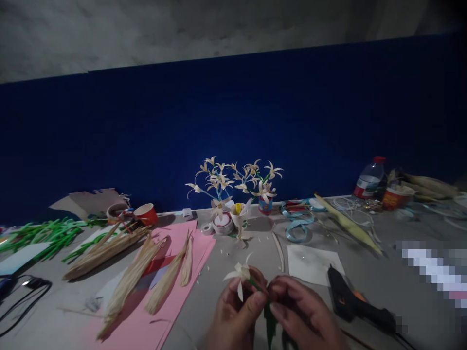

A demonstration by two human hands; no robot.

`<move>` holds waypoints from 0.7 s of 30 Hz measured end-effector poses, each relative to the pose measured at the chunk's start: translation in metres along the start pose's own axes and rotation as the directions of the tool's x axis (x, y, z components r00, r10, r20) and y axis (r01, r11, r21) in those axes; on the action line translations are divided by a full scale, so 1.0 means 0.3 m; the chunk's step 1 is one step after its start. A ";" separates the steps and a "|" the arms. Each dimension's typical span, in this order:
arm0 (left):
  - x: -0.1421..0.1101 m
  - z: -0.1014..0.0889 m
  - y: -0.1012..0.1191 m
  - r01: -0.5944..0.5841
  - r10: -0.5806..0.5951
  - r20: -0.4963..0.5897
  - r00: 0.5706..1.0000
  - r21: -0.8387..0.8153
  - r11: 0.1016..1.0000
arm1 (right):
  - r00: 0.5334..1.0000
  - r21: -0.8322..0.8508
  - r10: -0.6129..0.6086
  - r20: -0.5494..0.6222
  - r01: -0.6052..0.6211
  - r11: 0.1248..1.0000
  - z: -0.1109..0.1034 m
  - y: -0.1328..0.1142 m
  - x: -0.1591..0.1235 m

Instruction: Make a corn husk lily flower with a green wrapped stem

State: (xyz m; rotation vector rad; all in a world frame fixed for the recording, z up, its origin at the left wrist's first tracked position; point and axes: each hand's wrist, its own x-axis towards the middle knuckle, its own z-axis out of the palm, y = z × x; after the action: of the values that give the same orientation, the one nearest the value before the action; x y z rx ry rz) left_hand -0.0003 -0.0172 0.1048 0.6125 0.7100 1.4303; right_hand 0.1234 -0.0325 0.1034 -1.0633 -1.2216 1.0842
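Note:
In my left hand (pixel 235 313) is a handmade cream flower (pixel 241 272) with narrow curling petals, its green stem pinched between thumb and fingers. My right hand (pixel 304 311) is closed beside it, thumb and fingers pressed together on the stem where a dark green strip (pixel 270 323) hangs down. The fingers partly hide how the strip meets the stem. Similar finished flowers (pixel 221 182) stand in small holders beyond my hands, and one loose flower (pixel 241 237) lies on the table.
A black glue gun (pixel 350 299) lies right of my hands by a white sheet (pixel 314 262). Dried corn husks (pixel 133 284) rest on pink paper (pixel 153 335) at left, near green stems (pixel 47 238). Blue ribbon (pixel 299 228), a paper cup (pixel 146 214) and a bottle (pixel 370 180) stand farther back.

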 end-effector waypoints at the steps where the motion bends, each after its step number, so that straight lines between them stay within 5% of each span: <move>1: 0.001 -0.003 -0.004 -0.003 0.003 -0.009 1.000 0.007 1.000 | 1.000 0.000 -0.009 -0.021 0.009 1.000 0.006 -0.004 0.001; 8: -0.003 -0.005 -0.009 -0.020 0.020 0.002 1.000 0.003 1.000 | 0.926 -0.327 -0.371 0.072 0.373 0.868 -0.003 -0.032 0.019; 16: -0.019 0.006 0.020 -0.050 0.059 -0.048 0.997 0.166 0.985 | 0.963 -0.250 -0.259 0.079 0.271 0.930 -0.006 -0.039 0.017; 21: -0.020 0.006 0.028 -0.080 0.093 -0.058 0.994 0.202 0.976 | 0.987 -0.193 -0.150 -0.053 0.138 0.972 -0.004 -0.014 0.011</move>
State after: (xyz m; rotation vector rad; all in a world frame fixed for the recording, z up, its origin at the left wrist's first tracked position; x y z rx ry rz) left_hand -0.0047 -0.0226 0.1126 0.7615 0.8972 1.4759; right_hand 0.1251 -0.0300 0.1080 -1.1262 -1.3457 0.8276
